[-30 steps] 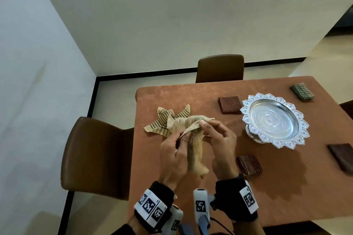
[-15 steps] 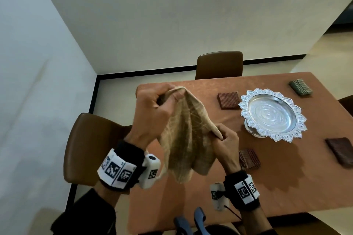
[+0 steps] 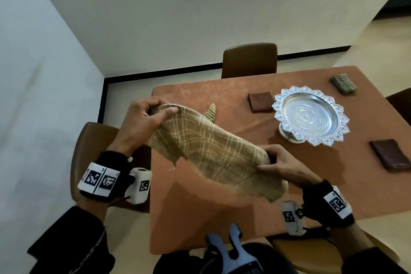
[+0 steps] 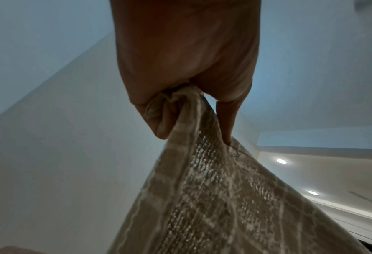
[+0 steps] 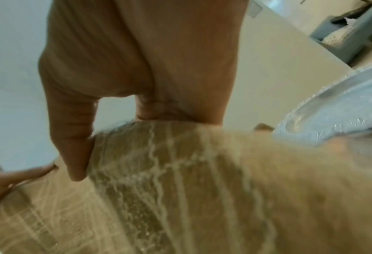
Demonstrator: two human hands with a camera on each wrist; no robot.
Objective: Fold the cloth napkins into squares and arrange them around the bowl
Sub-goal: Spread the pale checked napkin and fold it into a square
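A beige plaid napkin [image 3: 206, 151] hangs stretched in the air above the table's left half. My left hand [image 3: 155, 111] pinches its upper left corner [image 4: 180, 98]. My right hand [image 3: 273, 162] pinches the lower right corner [image 5: 150, 130]. The silver bowl [image 3: 310, 115] with a petal rim stands at the right. Around it lie folded squares: a red check one [image 3: 260, 101], a green plaid one [image 3: 343, 82] and a dark brown one [image 3: 391, 154]. A striped beige napkin [image 3: 210, 113] peeks out behind the held cloth.
The brown table [image 3: 255, 218] has a chair [image 3: 250, 60] at its far side and another chair [image 3: 100, 158] at its left edge. A white wall rises at the left. A further chair edge [image 3: 400, 104] shows at the right.
My hands have drawn apart, the left up and left, the right down and right. The beige napkin went from a bunched drape to a spread sheet held by two corners.
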